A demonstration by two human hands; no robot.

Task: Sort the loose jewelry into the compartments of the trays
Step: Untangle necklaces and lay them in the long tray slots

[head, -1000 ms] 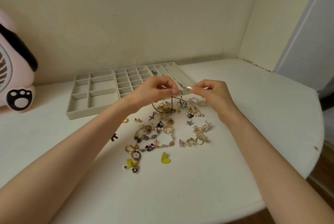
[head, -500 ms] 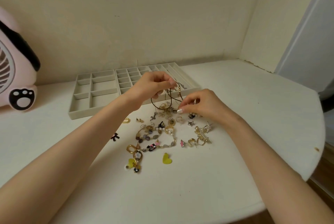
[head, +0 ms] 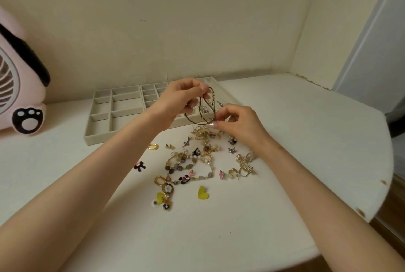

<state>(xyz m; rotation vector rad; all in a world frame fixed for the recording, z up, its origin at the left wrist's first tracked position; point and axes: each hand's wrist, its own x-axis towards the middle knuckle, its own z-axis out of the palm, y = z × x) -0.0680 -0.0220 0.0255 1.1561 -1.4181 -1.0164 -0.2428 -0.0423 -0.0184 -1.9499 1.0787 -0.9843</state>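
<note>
Soft, warm, even light; faint shadows under both forearms on the white rounded desk [head: 285, 131]. No glare. Wide-angle bowing at edges; slight overall softness.

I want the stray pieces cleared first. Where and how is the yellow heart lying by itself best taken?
Come from straight above and pinch the yellow heart across its outer edges with thumb and fingertip. It looks thin and lies flat on the table, apart from the pile, so a sideways approach would probably find nothing to grip.

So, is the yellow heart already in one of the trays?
No, the yellow heart lies on the table, in front of the trays.
</note>
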